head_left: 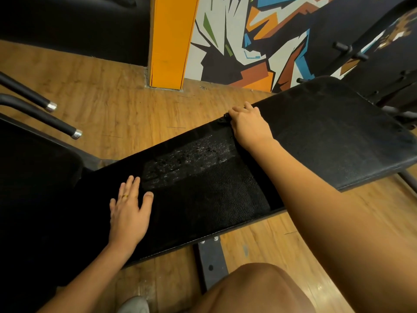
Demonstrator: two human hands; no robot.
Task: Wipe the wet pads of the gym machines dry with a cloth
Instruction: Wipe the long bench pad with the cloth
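Bench pad point(203, 199): long, black, grained; runs from near left to far right across the middle of the view.
Wet patch point(187, 159): shining droplets on the far half of the bench pad, between the two hands.
Cloth point(223, 117): small black bunch at the pad's far edge, under the fingertips of the right hand (black on black, so how far it spreads cannot be told).
Right hand point(248, 125): reaches across to the far edge, beside the gap to the next pad; fingers curled down and closed over the bunched cloth.
Left hand point(128, 213): palm down on the near left part of the bench pad, fingers straight and slightly spread, holding nothing.
Ring point(125, 196): yellow band on one finger of the left hand.
Second pad point(338, 136): wider black pad to the right, just past the right hand, surface dull.
Handles point(74, 132): two black bars with silver end caps, far left, above the wooden floor point(112, 98).
Orange column point(171, 41): far centre, beside a painted wall point(259, 41) of angular colours.
Knee point(259, 290): bare, near right, below the bench.
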